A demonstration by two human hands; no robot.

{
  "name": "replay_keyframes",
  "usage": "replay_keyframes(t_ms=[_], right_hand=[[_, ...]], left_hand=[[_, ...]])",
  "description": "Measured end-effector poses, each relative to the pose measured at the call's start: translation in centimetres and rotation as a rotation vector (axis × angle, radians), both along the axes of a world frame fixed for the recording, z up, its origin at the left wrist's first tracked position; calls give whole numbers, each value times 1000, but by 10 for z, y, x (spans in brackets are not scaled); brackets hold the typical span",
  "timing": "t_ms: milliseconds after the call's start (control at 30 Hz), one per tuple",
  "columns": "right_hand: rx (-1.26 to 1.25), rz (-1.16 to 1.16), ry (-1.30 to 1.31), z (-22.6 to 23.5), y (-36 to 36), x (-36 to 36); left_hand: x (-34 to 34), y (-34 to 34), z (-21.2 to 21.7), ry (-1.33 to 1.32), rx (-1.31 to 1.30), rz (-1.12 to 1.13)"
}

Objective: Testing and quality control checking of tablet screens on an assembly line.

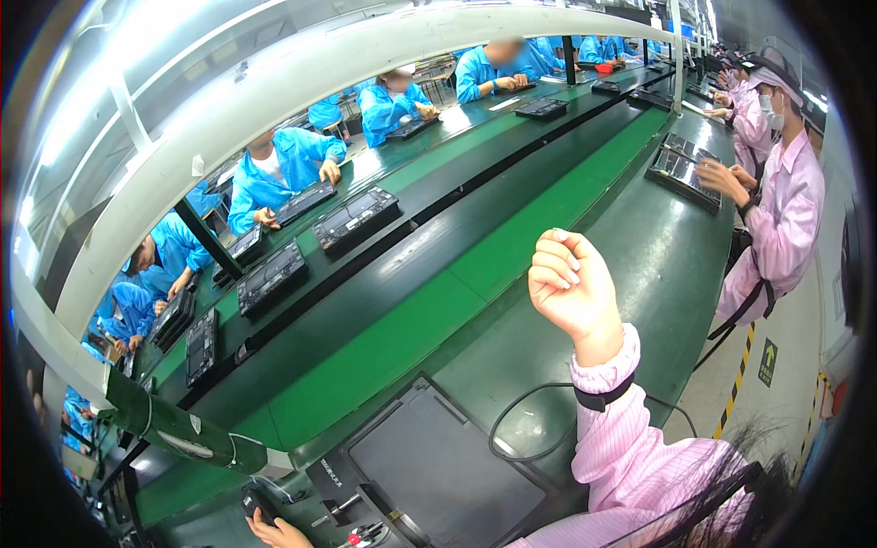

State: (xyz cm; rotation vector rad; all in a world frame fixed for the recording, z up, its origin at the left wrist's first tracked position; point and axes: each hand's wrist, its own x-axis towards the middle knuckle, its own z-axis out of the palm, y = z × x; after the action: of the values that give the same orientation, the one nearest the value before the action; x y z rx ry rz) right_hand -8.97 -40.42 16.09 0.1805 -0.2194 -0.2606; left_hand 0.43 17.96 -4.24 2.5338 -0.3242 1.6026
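My right hand is raised over the green bench. Its fingers are curled in toward the palm, and whatever they may hold is hidden. Around that wrist sits a black strap over the pink striped sleeve. At the lower left, my left hand is partly cut off by the frame edge, its fingers against a black rounded device. Between my hands lies a flat dark grey panel with a black border. A metal-and-black fixture stands at its left front corner.
A black cable loops beside the panel. Beyond runs a green conveyor belt with black trays of parts along its far side. A green post rises at left. A pink-clad co-worker stands at right; blue-clad workers sit opposite.
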Motion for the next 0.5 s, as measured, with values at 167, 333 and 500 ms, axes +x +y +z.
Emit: replay_keyframes(t_ms=[167,333,500], right_hand=[[-3,3,3,-1,0,2],[4,14,-2,-2,-1,3],[-1,16,-6,-2,-1,3]], left_hand=[[-42,-55,31,431,-403,194],[-39,-49,25,430,-391,232],[-36,-47,20,423,-394,240]])
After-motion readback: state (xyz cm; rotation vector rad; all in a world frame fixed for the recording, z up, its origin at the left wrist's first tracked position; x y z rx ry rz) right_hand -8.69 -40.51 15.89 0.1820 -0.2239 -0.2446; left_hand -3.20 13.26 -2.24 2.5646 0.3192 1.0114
